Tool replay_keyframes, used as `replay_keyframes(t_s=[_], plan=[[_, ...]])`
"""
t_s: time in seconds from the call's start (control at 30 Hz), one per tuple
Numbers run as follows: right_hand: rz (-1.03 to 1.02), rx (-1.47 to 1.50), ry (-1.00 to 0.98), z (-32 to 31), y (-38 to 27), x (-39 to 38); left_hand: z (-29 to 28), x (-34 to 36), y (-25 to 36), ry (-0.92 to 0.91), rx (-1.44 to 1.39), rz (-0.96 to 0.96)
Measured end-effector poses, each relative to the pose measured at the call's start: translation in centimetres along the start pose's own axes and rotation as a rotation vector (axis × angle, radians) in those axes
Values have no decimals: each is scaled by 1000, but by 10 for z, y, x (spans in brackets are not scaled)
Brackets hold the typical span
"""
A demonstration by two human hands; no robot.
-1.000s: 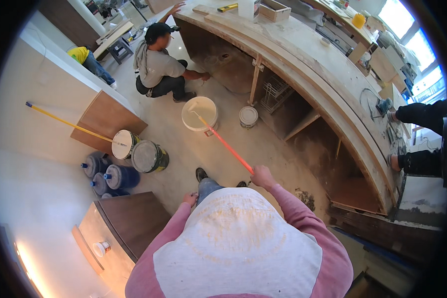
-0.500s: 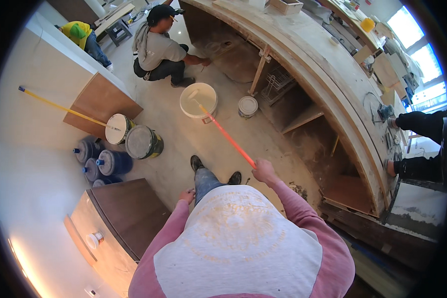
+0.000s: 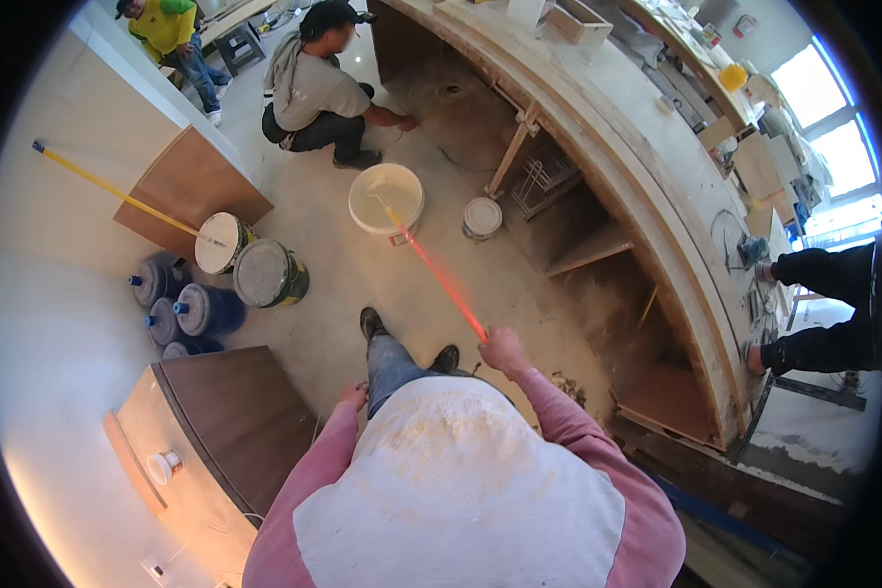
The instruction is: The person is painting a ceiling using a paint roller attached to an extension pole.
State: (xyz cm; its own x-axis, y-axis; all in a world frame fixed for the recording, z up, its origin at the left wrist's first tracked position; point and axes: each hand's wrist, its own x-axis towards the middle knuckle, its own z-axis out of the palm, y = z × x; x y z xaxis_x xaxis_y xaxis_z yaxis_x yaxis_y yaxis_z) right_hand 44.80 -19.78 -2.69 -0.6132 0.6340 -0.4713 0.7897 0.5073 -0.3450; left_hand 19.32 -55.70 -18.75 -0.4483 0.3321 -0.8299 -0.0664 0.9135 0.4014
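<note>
My right hand (image 3: pixel 505 351) is closed round the near end of the orange-red pole of a paint roller (image 3: pixel 439 274). The pole slopes forward and left into a white bucket (image 3: pixel 416 214) of cream-coloured paint. Its roller head is down inside the bucket and hard to make out against the paint. My left hand (image 3: pixel 355 395) hangs low beside my left leg, its fingers loosely bent and only partly visible, with nothing seen in them. A smaller lidded white pail (image 3: pixel 482 218) stands just right of the bucket.
Left are lidded paint buckets (image 3: pixel 269 274), blue water jugs (image 3: pixel 216 316), a yellow pole (image 3: pixel 98 181) and a brown cabinet (image 3: pixel 235 412). A curved wooden counter (image 3: pixel 608 186) runs along the right; someone in black trousers (image 3: pixel 823 294) is there. A person crouches (image 3: pixel 318 93) beyond the bucket; another (image 3: pixel 171 44) stands farther back.
The roller head has sunk lower in the bucket. My right hand still grips the pole. The view has shifted slightly, and the far person in yellow has straightened up.
</note>
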Motion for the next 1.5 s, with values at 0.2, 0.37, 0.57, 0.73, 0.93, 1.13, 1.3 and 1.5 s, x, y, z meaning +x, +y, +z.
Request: replay_keyframes(t_s=[0.2, 0.37, 0.57, 0.73, 0.93, 1.13, 1.3, 1.5], plan=[[13, 50, -38, 2, 4, 2, -3, 11, 10, 67, -85, 27], [-58, 57, 81, 6, 1, -4, -2, 11, 17, 32, -65, 98], [31, 112, -37, -2, 0, -5, -1, 15, 16, 44, -137, 83], [13, 106, -21, 7, 1, -3, -2, 25, 5, 27, -77, 61], [2, 76, 20, 31, -3, -1, 1, 27, 8, 34, -141, 94], [1, 83, -48, 20, -9, -9, 10, 34, 0, 57, 11, 61], [-9, 92, -3, 13, -9, -7, 15, 42, -19, 81, 75, 59], [13, 6, -74, 22, -7, 0, 12, 33, -11, 30, -166, 95]])
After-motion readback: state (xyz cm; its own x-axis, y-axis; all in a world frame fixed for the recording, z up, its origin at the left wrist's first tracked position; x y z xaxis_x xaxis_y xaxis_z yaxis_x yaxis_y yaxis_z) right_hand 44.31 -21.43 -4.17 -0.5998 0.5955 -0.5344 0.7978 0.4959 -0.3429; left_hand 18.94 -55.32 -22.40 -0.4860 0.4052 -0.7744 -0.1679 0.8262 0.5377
